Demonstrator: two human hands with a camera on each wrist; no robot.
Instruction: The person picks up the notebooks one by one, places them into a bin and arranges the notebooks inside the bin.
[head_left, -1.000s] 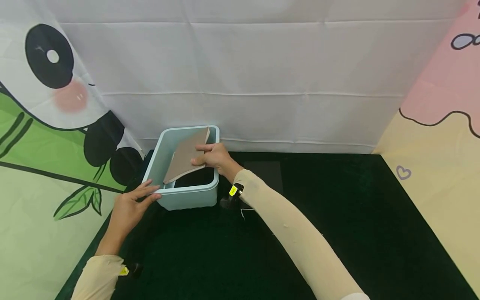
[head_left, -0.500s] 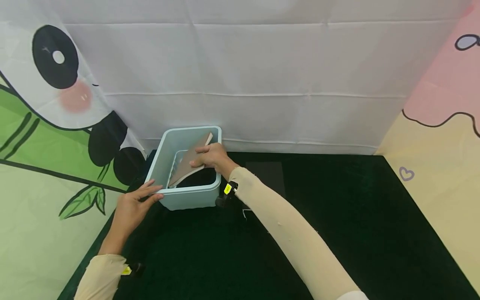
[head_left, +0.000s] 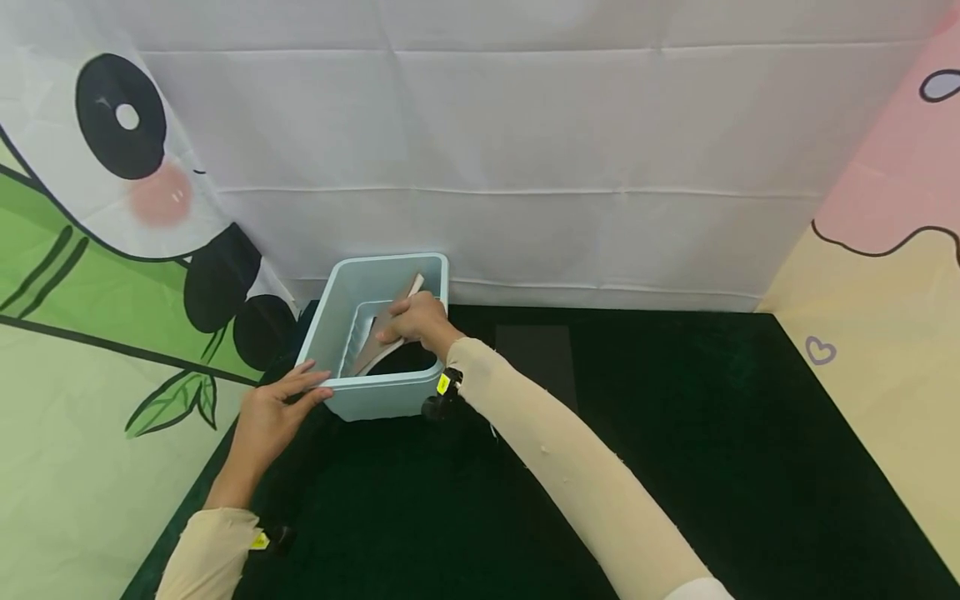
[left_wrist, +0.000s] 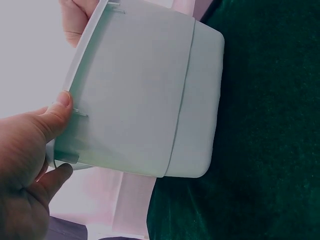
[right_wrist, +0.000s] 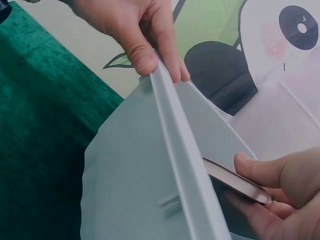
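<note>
A light blue plastic bin (head_left: 378,402) stands by the back cloth in the head view. My left hand (head_left: 270,417) pinches its near left corner at the rim, thumb outside, as the left wrist view also shows. Inside the bin, my right hand (head_left: 422,322) grips a thin book (head_left: 374,341) with a brownish cover and pale page edges. The book leans steeply, with its lower end down in the bin. In the right wrist view, the thumb lies on the cover of the book (right_wrist: 237,180) and the fingers are under it. A black surface (head_left: 408,358) shows beneath the book.
Dark green cloth (head_left: 450,508) covers the table. A flat black rectangle (head_left: 534,354) lies right of the bin, partly behind the right forearm. A white cloth (head_left: 525,150) hangs at the back, and printed cartoon cloths stand at both sides.
My right hand has lowered the book deeper into the bin and tipped it more steeply, so more of the bin's floor shows. The left hand keeps its hold on the corner.
</note>
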